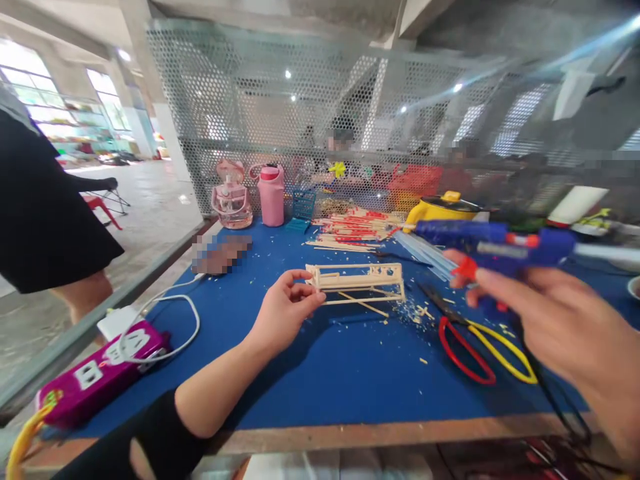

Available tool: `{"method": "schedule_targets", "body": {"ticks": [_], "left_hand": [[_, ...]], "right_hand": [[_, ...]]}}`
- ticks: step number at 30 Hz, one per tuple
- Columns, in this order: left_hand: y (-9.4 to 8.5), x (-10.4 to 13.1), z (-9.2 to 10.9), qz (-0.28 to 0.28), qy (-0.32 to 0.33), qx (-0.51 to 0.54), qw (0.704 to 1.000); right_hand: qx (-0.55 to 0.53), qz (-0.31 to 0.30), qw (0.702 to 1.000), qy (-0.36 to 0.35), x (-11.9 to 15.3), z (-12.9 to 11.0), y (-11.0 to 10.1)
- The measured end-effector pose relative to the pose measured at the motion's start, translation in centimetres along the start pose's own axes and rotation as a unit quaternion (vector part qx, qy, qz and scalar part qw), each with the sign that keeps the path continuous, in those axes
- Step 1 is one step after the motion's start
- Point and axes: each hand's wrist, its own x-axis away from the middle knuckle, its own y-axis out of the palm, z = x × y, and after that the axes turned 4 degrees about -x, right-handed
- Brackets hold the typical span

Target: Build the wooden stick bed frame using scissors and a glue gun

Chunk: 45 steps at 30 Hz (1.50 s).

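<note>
My left hand (pixel 287 307) pinches the left end of a small frame of pale wooden sticks (pixel 361 270), holding it over the blue tabletop (pixel 345 380). On the right, my right hand (pixel 555 313) grips a blue glue gun (pixel 500 243) with a red trigger; it is raised above the table, its nozzle pointing left. The hand and gun are slightly blurred. Beneath and left of the gun lie scissors (pixel 465 357) with one red and one yellow handle. Small wood scraps (pixel 420 313) are scattered between the frame and the scissors.
Red-marked sticks (pixel 355 227), clear glue sticks (pixel 427 253) and a yellow pot (pixel 443 208) stand toward the back. Two pink bottles (pixel 273 197) are by the mesh screen (pixel 280 107). A purple power strip (pixel 100 373) with a white cable lies front left. A person (pixel 47 193) stands beyond the left edge.
</note>
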Motion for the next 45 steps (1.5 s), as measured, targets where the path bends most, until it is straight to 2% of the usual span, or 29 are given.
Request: {"method": "schedule_targets", "body": {"ticks": [1,3,5,9,12,19,26,45], "left_hand": [[0.1,0.1,0.0,-0.001,-0.002,0.006,1.000],[0.1,0.2,0.0,-0.001,-0.006,0.015,1.000],[0.2,0.3,0.0,0.000,-0.009,0.022,1.000],[0.2,0.5,0.1,-0.003,-0.011,0.025,1.000],[0.2,0.6,0.1,-0.005,-0.014,0.028,0.999],[0.3,0.9,0.1,-0.006,-0.016,0.024,1.000],[0.3,0.7,0.1,-0.005,-0.016,0.021,1.000],[0.4,0.8,0.3,-0.002,-0.017,0.033,0.999]], "right_hand": [[-0.001,-0.046,0.999,0.000,1.6,-0.6,0.4],[0.009,-0.093,0.995,-0.018,4.5,-1.4,1.7],[0.008,-0.092,0.995,-0.044,6.3,-2.0,3.4],[-0.021,-0.092,0.993,-0.066,6.9,-2.5,6.0],[-0.029,-0.088,0.993,-0.070,6.3,-2.4,6.9],[-0.011,-0.101,0.989,-0.107,6.1,-2.3,7.3],[-0.022,-0.104,0.989,-0.103,5.8,-2.7,7.7],[0.026,-0.090,0.986,-0.135,5.7,-2.9,7.2]]}}
